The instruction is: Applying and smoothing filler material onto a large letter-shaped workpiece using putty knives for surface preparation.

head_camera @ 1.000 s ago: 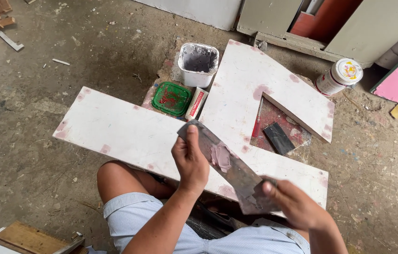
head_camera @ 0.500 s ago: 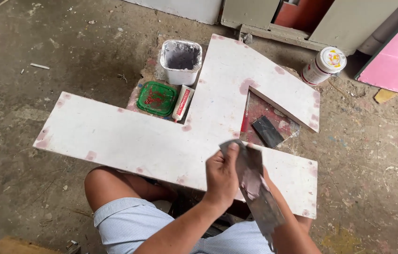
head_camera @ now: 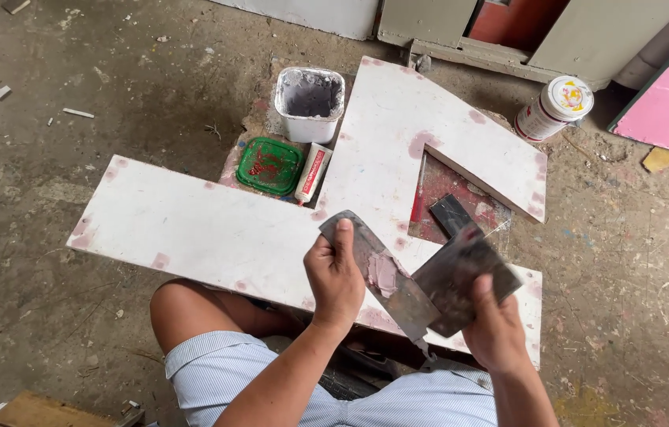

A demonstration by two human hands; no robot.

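With my left hand [head_camera: 336, 278] clamped on the putty-laden scraper [head_camera: 378, 273], I'd draw the right hand's [head_camera: 495, 330] tightly gripped scraper [head_camera: 465, 278] flat across it.

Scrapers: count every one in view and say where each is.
3. One scraper with pink putty is in the left hand; a second in the right hand; a dark third lies in the board's notch. Others may be hidden.
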